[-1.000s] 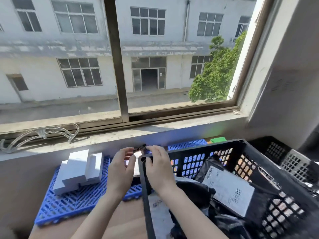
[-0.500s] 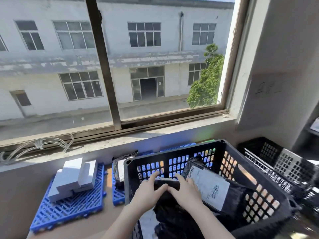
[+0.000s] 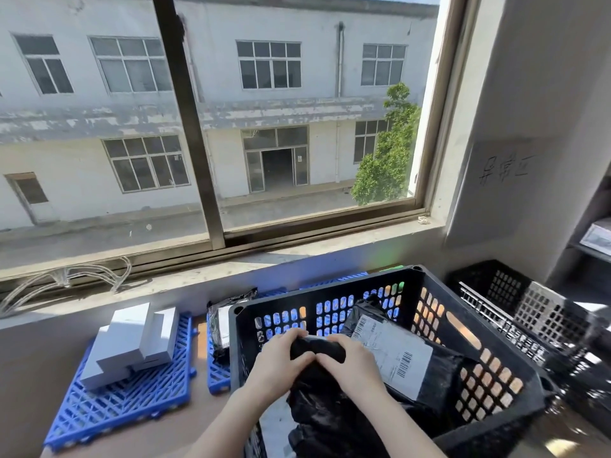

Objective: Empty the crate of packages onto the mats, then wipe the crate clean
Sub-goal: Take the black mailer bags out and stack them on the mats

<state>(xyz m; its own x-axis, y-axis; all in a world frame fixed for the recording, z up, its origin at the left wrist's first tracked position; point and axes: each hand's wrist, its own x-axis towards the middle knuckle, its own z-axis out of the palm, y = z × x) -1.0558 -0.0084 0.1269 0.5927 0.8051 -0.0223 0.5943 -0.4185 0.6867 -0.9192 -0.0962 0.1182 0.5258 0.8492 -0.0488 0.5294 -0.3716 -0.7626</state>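
1. Black poly bag [image 3: 317,350]: inside the black crate [image 3: 239,352], close to its left wall, top end bunched up. The left hand [image 3: 281,361] and right hand [image 3: 350,361] are side by side on it, fingers curled round the bunched top. The lower part of the bag lies in the crate, not lifted clear.
2. Change: a second ago both hands were outside the crate, over the narrow blue mat [image 3: 216,380], letting go of a small black package [image 3: 220,320]. Half a second ago they lay flat on this bag. Now they're clamped on it, so one put-down is done and the next pick is under way.
3. That small package now lies on the narrow mat, just outside the crate's left wall.
4. Also in the crate: a labelled black package [image 3: 393,355] towards the right wall, touching the gripped bag, with more black plastic beneath. My read is that emptying isn't finished and the wipe is some way off.
5. Wide blue mat [image 3: 109,411] at the worktop's left end carries stacked white boxes [image 3: 132,342] on its back half. The front half is bare, so there's room for more.
6. Second black crate [image 3: 515,302] sits right of the first. Clear cable loops [image 3: 66,276] lie on the sill.
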